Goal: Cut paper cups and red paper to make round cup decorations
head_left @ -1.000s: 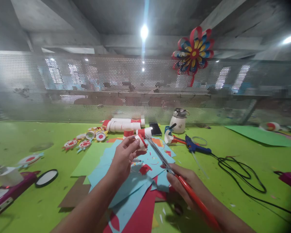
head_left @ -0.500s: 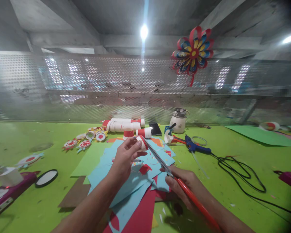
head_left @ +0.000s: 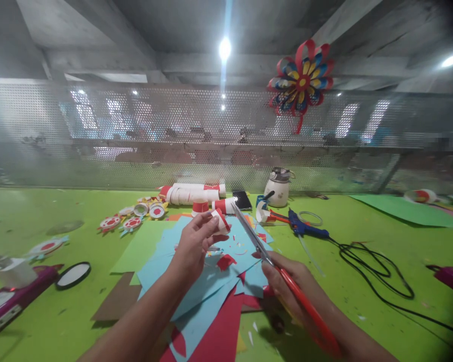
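Left hand (head_left: 192, 244): your thumb and fingers (head_left: 210, 224) are pinched on the cut cup piece (head_left: 219, 220), held above the blue paper (head_left: 196, 296). The piece sits at the fingertips, left of the scissors (head_left: 255, 238), left hand nearer. It's short, curved, white with a red band, tilted, red edge toward the blades. The scissors' long axis points away from you, angled left, with a gap to the piece. Right hand (head_left: 289, 274): fingers wrapped around the red handles (head_left: 305, 306); can't tell exact blade opening.
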Tool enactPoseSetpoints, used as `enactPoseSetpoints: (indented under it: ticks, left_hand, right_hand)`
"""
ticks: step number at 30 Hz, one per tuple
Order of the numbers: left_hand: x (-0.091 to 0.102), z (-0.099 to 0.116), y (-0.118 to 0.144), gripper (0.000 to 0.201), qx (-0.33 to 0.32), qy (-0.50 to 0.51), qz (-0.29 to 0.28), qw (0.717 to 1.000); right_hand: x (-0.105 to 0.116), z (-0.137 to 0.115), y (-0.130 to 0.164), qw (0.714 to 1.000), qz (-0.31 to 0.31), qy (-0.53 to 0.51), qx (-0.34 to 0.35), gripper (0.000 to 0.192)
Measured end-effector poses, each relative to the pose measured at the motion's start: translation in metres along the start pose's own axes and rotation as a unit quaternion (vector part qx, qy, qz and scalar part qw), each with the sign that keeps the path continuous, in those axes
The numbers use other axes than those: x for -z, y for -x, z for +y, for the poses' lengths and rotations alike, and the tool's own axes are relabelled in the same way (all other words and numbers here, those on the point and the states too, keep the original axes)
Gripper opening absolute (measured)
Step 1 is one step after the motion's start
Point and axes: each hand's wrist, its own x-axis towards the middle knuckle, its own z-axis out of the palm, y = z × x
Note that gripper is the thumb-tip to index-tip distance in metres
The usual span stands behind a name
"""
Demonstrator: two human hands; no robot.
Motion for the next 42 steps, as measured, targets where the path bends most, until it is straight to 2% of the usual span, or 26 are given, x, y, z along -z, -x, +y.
enactPoseSetpoints:
  ticks: [6,10,23,28,42]
  left_hand:
    - [0.0,0.0,0.001,0.029,-0.002,-0.005,0.012,1.0]
    - [-0.001,-0.001,0.001,0.028,-0.018,-0.022,0.0,1.0]
    - [-0.001,-0.001,0.0,0.026,-0.013,-0.026,0.012,1.0]
    - [-0.002,0.0,0.0,0.032,-0.006,-0.028,0.025,0.999]
    - [-0.001,-0.002,-0.001,0.03,-0.001,-0.021,-0.001,1.0]
  right_hand:
    - [0.0,-0.002,0.003,0.998,-0.02,0.044,0.03,0.041]
    - [-0.002,0.001,0.003,0.997,-0.023,0.052,0.049,0.038]
    - [-0.001,-0.006,0.004,0.999,-0.035,0.01,0.01,0.033]
    - [-0.001,-0.009,0.006,1.0,-0.012,0.004,0.007,0.033]
    - [0.0,-0.01,0.006,1.0,0.001,0.01,0.021,0.03]
